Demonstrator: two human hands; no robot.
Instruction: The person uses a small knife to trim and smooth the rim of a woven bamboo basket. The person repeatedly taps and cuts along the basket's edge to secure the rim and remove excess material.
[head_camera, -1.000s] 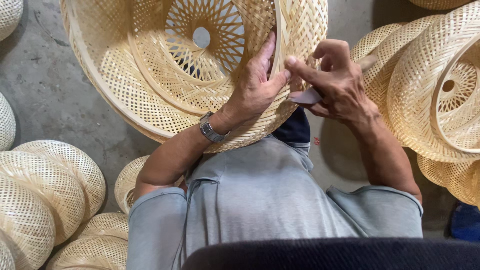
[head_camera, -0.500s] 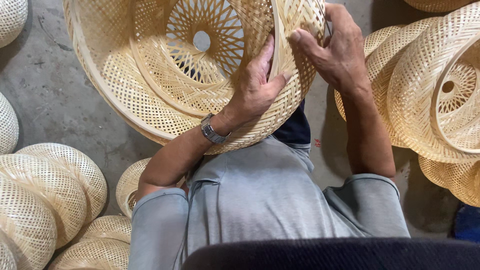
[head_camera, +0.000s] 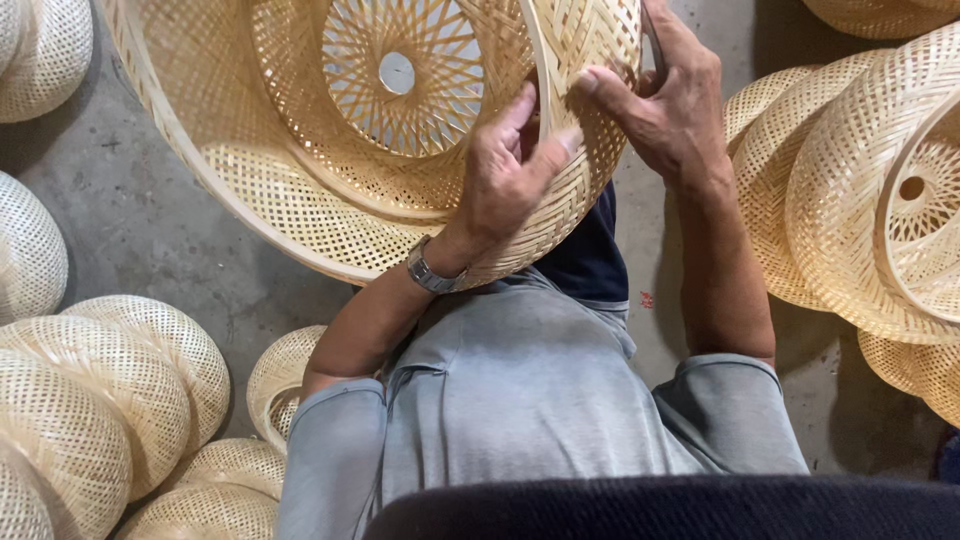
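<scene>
While the left hand (head_camera: 505, 175) grips the rim of a large pale woven bamboo lampshade (head_camera: 300, 170) held over the lap, the right hand (head_camera: 665, 100) pinches its outer weave, seemingly finishing the edge, with many finished domed bamboo shades (head_camera: 110, 400) lying on the concrete floor (head_camera: 140, 230).

Pale straw weave on grey concrete

The large woven bamboo lampshade (head_camera: 330, 190) is pale straw-yellow, its wall a fine diagonal lattice, its rim band a herringbone, its crown an open star of crossing strips around a small round hole. The stacked shades at right (head_camera: 860, 190) and the domed ones at lower left (head_camera: 110, 390) show the same blond colour and tight criss-cross weave. The polo shirt (head_camera: 540, 400) is plain light grey, the wristwatch (head_camera: 430, 270) silver-grey metal, the concrete floor (head_camera: 150, 230) mottled dark grey.
</scene>
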